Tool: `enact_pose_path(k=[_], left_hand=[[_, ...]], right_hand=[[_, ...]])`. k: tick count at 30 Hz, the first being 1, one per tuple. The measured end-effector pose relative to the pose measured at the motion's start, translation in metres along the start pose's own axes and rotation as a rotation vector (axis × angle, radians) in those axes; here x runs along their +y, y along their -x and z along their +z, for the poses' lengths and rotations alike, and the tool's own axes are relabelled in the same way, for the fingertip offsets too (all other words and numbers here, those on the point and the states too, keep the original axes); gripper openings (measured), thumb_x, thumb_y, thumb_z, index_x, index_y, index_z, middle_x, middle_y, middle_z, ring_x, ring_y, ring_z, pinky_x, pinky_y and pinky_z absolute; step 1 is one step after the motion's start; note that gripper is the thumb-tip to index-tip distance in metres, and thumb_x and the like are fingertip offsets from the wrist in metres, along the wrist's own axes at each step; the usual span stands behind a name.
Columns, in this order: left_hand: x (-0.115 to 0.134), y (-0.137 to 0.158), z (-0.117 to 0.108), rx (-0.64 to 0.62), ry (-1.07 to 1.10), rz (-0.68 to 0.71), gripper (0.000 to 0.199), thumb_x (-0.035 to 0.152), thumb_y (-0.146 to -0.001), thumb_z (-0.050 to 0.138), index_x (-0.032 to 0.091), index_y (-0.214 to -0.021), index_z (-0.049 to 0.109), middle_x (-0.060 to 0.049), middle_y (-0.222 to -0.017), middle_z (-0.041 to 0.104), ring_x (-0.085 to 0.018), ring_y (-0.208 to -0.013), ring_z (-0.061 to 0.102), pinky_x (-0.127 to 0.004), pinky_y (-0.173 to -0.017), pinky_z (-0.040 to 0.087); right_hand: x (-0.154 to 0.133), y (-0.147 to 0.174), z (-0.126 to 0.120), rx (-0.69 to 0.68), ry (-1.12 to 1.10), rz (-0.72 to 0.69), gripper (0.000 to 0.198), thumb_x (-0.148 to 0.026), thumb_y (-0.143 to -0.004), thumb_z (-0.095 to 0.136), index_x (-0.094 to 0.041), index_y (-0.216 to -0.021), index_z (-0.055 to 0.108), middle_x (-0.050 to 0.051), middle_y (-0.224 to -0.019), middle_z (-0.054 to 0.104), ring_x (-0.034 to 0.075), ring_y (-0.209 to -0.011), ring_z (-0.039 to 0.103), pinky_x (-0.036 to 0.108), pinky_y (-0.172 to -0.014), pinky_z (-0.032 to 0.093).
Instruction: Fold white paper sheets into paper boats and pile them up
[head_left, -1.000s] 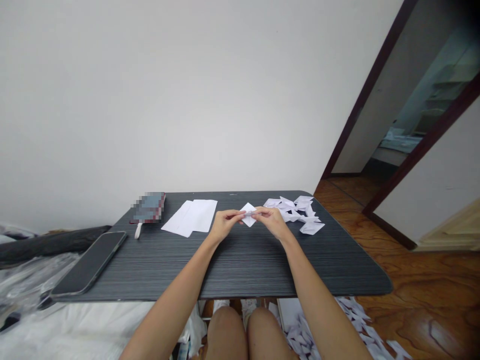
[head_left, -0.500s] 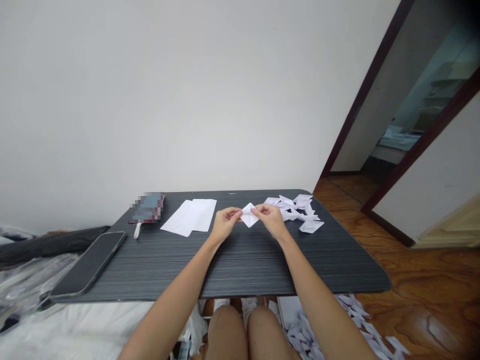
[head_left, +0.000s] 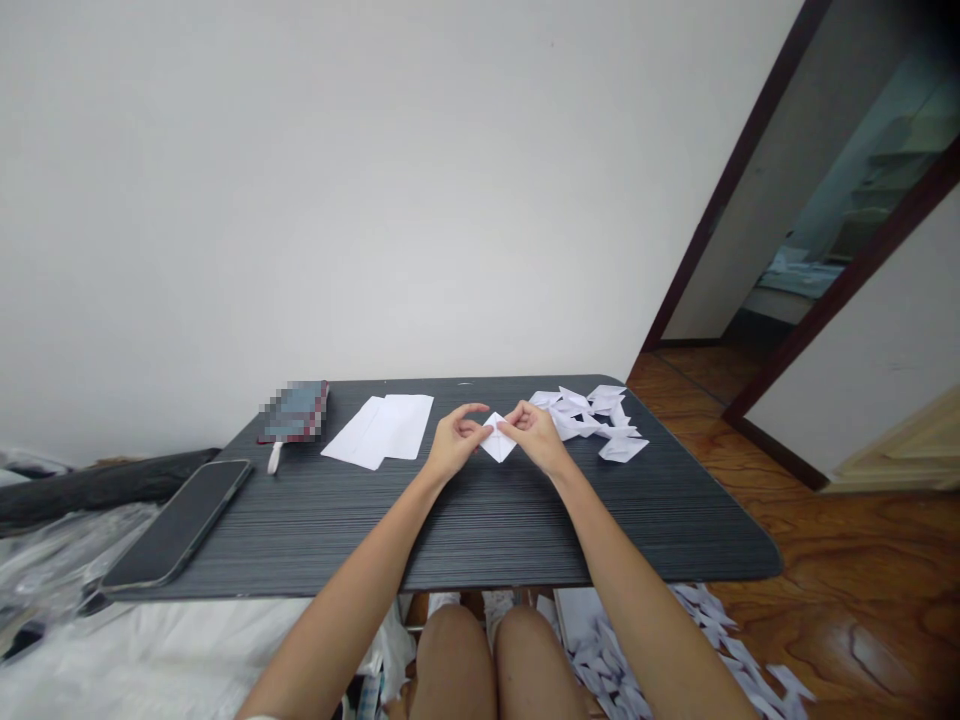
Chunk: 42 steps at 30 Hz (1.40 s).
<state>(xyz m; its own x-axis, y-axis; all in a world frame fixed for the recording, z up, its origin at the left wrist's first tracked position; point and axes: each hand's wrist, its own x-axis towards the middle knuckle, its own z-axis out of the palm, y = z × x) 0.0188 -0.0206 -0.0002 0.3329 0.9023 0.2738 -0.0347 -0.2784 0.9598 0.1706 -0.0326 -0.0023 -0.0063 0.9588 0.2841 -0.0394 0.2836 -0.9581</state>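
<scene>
Paper (head_left: 498, 449), creased into a diamond, is over the table (head_left: 495, 535), between my left grip (head_left: 455, 443) and right grip (head_left: 537, 436); I have both pinching its sides, the left with forefinger raised. I see sheets (head_left: 381, 431) left of the grips, folded pieces (head_left: 579, 427) just right, a phone (head_left: 178, 525) farther left.

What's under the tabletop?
Visible below its near edge: the person's knees, folded white papers and white sheeting. The tabletop covers what's farther back; the right forearm hides some papers.
</scene>
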Motion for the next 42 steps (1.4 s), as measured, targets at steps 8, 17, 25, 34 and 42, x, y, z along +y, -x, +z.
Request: enact_pose_path(k=[8, 17, 25, 34, 42], left_hand=[[0.002, -0.004, -0.007, -0.011, 0.088, -0.005, 0.024, 0.025, -0.067, 0.056, 0.009, -0.084, 0.061, -0.005, -0.068, 0.063, -0.012, -0.058, 0.056, -0.023, -0.056, 0.046], [0.0, 0.001, -0.013, -0.077, -0.232, 0.257, 0.028, 0.024, -0.074, 0.049, 0.012, -0.098, 0.06, -0.007, -0.08, 0.065, -0.014, -0.069, 0.06, -0.027, -0.068, 0.047], [0.006, 0.003, -0.015, -0.094, -0.447, 0.201, 0.034, 0.037, -0.08, 0.041, 0.011, -0.066, 0.06, -0.002, -0.052, 0.059, -0.009, -0.049, 0.054, -0.019, -0.053, 0.042], [0.012, 0.003, -0.012, -0.214, -0.041, -0.045, 0.036, 0.04, -0.073, 0.052, 0.007, -0.086, 0.058, 0.001, -0.049, 0.054, -0.004, -0.031, 0.043, -0.016, -0.032, 0.028], [0.014, 0.004, -0.015, -0.155, 0.238, -0.108, 0.038, 0.032, -0.068, 0.06, 0.006, -0.096, 0.06, 0.0, -0.049, 0.056, -0.006, -0.035, 0.047, -0.017, -0.035, 0.03]], right_hand=[[-0.008, 0.002, -0.008, -0.185, -0.273, 0.092, 0.016, -0.019, -0.06, 0.061, -0.018, -0.076, 0.061, 0.002, -0.083, 0.057, 0.006, -0.053, 0.05, 0.02, -0.046, 0.038], [-0.008, -0.001, -0.009, -0.18, -0.378, 0.115, 0.015, -0.012, -0.061, 0.053, -0.014, -0.067, 0.067, 0.007, -0.097, 0.059, 0.015, -0.083, 0.053, 0.025, -0.069, 0.041], [-0.015, 0.003, -0.013, -0.23, 0.029, -0.008, 0.017, -0.028, -0.07, 0.055, -0.012, -0.072, 0.062, 0.001, -0.053, 0.058, 0.008, -0.047, 0.047, 0.023, -0.051, 0.036], [-0.006, 0.003, -0.01, -0.243, -0.112, 0.094, 0.027, -0.031, -0.069, 0.058, -0.009, -0.084, 0.062, 0.001, -0.045, 0.056, 0.007, -0.036, 0.046, 0.02, -0.038, 0.026], [-0.013, 0.004, -0.012, -0.327, -0.319, 0.09, 0.026, -0.023, -0.066, 0.062, -0.012, -0.089, 0.064, 0.002, -0.049, 0.06, 0.01, -0.045, 0.053, 0.022, -0.044, 0.031]])
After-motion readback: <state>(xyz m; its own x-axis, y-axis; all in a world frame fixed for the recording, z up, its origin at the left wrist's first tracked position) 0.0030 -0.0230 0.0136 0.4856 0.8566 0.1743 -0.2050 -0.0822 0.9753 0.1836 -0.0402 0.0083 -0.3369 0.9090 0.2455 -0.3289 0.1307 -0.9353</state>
